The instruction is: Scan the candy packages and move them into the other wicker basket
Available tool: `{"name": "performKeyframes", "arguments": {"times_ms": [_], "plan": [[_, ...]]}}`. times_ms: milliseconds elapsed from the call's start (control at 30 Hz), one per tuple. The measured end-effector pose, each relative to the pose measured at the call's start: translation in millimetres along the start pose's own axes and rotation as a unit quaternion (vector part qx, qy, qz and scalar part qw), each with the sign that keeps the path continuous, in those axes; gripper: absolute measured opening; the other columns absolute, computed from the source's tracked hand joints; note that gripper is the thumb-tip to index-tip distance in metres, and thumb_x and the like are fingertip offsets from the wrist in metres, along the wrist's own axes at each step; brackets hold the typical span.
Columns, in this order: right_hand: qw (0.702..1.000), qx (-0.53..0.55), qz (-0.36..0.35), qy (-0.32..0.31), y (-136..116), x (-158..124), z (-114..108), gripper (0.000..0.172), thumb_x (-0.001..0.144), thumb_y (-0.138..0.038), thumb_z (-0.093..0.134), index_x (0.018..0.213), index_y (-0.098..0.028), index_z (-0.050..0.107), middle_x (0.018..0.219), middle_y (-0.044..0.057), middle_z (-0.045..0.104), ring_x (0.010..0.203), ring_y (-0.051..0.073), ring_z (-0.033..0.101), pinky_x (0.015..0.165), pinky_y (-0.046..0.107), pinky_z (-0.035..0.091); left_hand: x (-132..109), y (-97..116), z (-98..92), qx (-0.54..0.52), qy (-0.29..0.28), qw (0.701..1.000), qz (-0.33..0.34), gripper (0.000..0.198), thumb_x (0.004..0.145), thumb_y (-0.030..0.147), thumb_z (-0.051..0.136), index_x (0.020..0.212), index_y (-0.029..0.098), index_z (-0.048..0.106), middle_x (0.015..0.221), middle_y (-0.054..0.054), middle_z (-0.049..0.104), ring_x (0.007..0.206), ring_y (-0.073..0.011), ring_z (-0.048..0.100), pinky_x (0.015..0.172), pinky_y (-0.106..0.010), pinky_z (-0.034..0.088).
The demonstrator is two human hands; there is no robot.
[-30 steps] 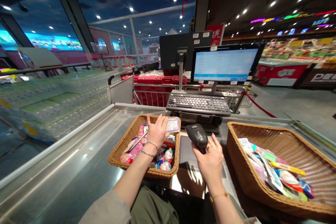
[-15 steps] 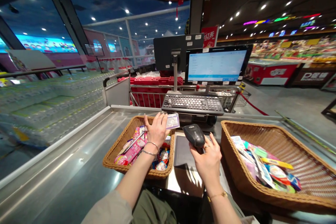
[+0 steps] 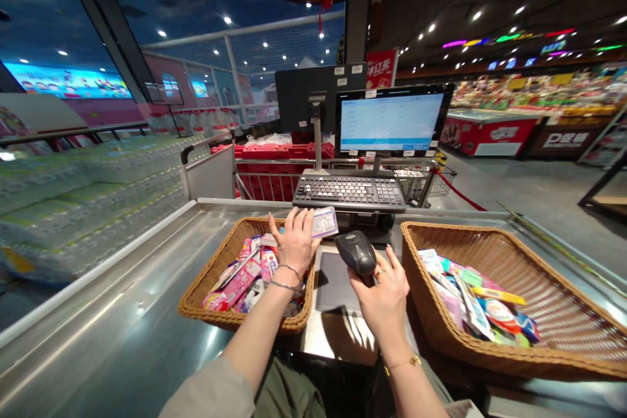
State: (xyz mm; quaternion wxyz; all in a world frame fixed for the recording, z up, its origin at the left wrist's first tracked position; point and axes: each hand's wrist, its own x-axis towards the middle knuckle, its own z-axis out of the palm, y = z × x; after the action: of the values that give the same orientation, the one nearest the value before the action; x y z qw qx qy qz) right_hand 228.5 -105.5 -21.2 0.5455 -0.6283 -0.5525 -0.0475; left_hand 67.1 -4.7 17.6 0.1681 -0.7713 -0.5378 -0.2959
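Sleeve (image 3: pixel 210 395): pale grey-beige, on the left forearm; olive trousers (image 3: pixel 289 395) just beside it
Bracelets (image 3: pixel 285 286): two, thin, silver-coloured, on the left wrist; one gold-coloured chain (image 3: pixel 402 364) on the right wrist
Right hand (image 3: pixel 385 294): closed round the grip of a scanner (image 3: pixel 356 251), some fingers extended; a ring (image 3: pixel 379 273) on one finger
Scanner: black, handheld; raised over the counter (image 3: pixel 137 313), its head near a packet (image 3: pixel 324 222) and apart from it
Left hand (image 3: pixel 296 241): back upward, over the far right part of the left basket (image 3: pixel 220 318); fingers partly spread, the packet gripped at the thumb side; exact contact hidden
Packet: small, flat, white with purple edging; printed side showing, print too small to read; projecting to the right of the left hand's fingers
Left basket: brown, woven; filled with mixed goods (image 3: pixel 240 281), largely pink packs; partly covered by the left forearm
Right basket (image 3: pixel 490 356): brown, woven, larger; goods (image 3: pixel 482 307) in assorted colours, gathered toward its left side
Plate (image 3: pixel 337 281): flat, dark grey; set into the counter between the baskets
Counter: bare metal, raised border
Keyboard (image 3: pixel 349 189): black, pale keys; beyond the plate
Monitor (image 3: pixel 389 121): lit, pale blue page; a second screen (image 3: pixel 304 88) to its left, back showing
Trolley (image 3: pixel 269 183): metal bars, behind the keyboard
Freezer (image 3: pixel 494 134): red, far right
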Motion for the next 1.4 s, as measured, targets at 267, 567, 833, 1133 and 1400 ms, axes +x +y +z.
{"name": "performKeyframes", "arguments": {"times_ms": [267, 567, 833, 1133, 1400], "plan": [[1.000, 0.001, -0.010, -0.003, 3.6, 1.8, -5.9, 0.027, 0.080, -0.039, 0.064, 0.096, -0.018, 0.071, 0.117, 0.010, 0.069, 0.133, 0.033, 0.043, 0.109, 0.055, 0.032, 4.1, 13.2, 0.0, -0.007, 0.002, 1.000, -0.006, 0.059, 0.088, 0.037, 0.057, 0.145, 0.026, 0.042, 0.143, -0.009, 0.055, 0.139, -0.0334, 0.038, 0.116, -0.068, -0.010], [1.000, 0.001, 0.006, -0.010, 7.8, 3.0, -13.4, 0.024, 0.080, -0.038, 0.063, 0.093, -0.019, 0.071, 0.118, 0.010, 0.069, 0.134, 0.034, 0.041, 0.109, 0.057, 0.030, 9.7, 23.3, -2.0, -0.008, 0.000, 1.000, -0.005, 0.060, 0.087, 0.038, 0.058, 0.144, 0.025, 0.043, 0.143, -0.010, 0.054, 0.139, -0.0340, 0.037, 0.116, -0.068, -0.009], [1.000, 0.008, 0.009, -0.007, 8.9, 4.1, -17.5, 0.024, 0.080, -0.038, 0.062, 0.095, -0.021, 0.071, 0.117, 0.010, 0.069, 0.134, 0.033, 0.041, 0.109, 0.057, 0.029, 10.3, 26.9, 2.0, -0.005, 0.003, 1.000, -0.003, 0.064, 0.085, 0.039, 0.062, 0.145, 0.028, 0.042, 0.143, -0.010, 0.055, 0.138, -0.0349, 0.038, 0.116, -0.068, -0.011], [1.000, -0.005, 0.009, -0.007, 12.2, 5.3, -21.0, 0.024, 0.080, -0.036, 0.063, 0.095, -0.020, 0.070, 0.119, 0.009, 0.068, 0.134, 0.034, 0.041, 0.108, 0.058, 0.028, 13.2, 32.3, 4.6, -0.017, 0.012, 1.000, -0.003, 0.063, 0.085, 0.037, 0.061, 0.145, 0.027, 0.043, 0.142, -0.010, 0.056, 0.137, -0.0350, 0.039, 0.114, -0.068, -0.016], [1.000, -0.017, 0.012, 0.021, 20.9, 6.4, -33.1, 0.031, 0.080, -0.040, 0.064, 0.102, -0.019, 0.070, 0.122, 0.010, 0.067, 0.133, 0.033, 0.041, 0.110, 0.055, 0.028, 15.1, 47.2, 4.3, -0.042, 0.018, 0.999, 0.001, 0.064, 0.083, 0.037, 0.065, 0.143, 0.027, 0.045, 0.140, -0.010, 0.057, 0.135, -0.0362, 0.041, 0.115, -0.069, -0.010]]}}
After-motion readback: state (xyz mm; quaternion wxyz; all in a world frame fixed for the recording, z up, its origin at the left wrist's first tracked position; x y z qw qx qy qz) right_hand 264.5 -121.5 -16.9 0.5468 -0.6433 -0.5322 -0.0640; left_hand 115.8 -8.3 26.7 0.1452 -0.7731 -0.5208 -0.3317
